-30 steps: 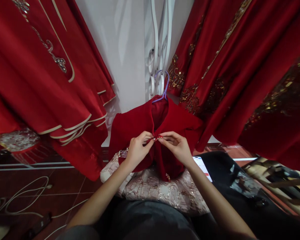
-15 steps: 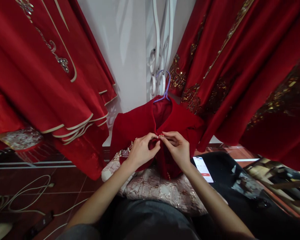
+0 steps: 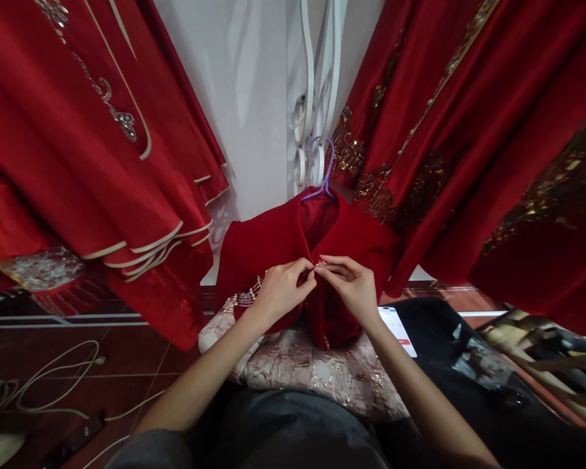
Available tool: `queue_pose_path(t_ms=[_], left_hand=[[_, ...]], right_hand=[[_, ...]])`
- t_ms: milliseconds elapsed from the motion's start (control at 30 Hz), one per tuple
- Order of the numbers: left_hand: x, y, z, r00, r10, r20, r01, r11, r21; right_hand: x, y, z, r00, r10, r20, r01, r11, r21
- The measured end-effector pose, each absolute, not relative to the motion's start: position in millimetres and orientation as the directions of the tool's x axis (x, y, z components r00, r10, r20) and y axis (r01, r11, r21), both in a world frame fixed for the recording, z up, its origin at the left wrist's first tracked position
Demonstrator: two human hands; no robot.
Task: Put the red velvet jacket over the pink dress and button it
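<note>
A red jacket (image 3: pixel 268 234) with a V-shaped neck hangs on a purple hanger (image 3: pixel 329 168), its lower part resting over patterned pinkish fabric (image 3: pixel 297 365) on my lap. At the front opening, my left hand (image 3: pixel 284 290) pinches the jacket's edge between thumb and forefinger. My right hand (image 3: pixel 354 286) pinches a small gold beaded fastener (image 3: pixel 321 263) right beside it, fingertips of both hands nearly touching. A similar small ornament (image 3: pixel 327 342) shows at the lower front edge. Beaded strands (image 3: pixel 245 298) lie by my left wrist.
Red garments with pale piping (image 3: pixel 176 130) hang at left; red ones with gold sequins (image 3: pixel 430 150) hang at right. A lit phone (image 3: pixel 397 331) lies on a black surface (image 3: pixel 439 326), near a clear plastic bag (image 3: pixel 483 361). White cables (image 3: pixel 53 371) trail over the tiled floor.
Both hands have shifted slightly right along the front opening. My right hand has drawn a little away, showing more of the gold fastener, and its forearm now covers part of the phone.
</note>
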State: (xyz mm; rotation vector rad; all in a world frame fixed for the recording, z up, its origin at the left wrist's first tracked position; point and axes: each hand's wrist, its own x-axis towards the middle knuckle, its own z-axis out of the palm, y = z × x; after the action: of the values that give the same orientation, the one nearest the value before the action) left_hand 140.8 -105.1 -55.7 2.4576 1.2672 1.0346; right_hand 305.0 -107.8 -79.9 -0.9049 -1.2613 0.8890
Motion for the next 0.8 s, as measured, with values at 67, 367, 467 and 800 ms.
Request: queue_pose_path(t_ms=[67,367,467,800], left_hand=[[141,-105,-54,0.412,0.764,0.497,0.656,-0.627,0.419],[149,-103,-52,0.414,0.765,0.494,0.659,-0.626,0.418],[152,-104,-55,0.341,0.814,0.471,0.596,-0.575,0.561],[158,-78,-79,0.325,0.911,0.256,0.287,-0.353,0.891]], right_hand=[[306,-108,-79,0.083,0.924,0.374,-0.057,0.379,-0.924],[307,-107,-81,-0.025,0.882,0.471,0.039,0.471,-0.881],[309,-108,-80,-0.116,0.850,0.514,0.183,0.527,-0.830],[340,-94,-79,0.003,0.933,0.360,0.126,0.357,-0.925]])
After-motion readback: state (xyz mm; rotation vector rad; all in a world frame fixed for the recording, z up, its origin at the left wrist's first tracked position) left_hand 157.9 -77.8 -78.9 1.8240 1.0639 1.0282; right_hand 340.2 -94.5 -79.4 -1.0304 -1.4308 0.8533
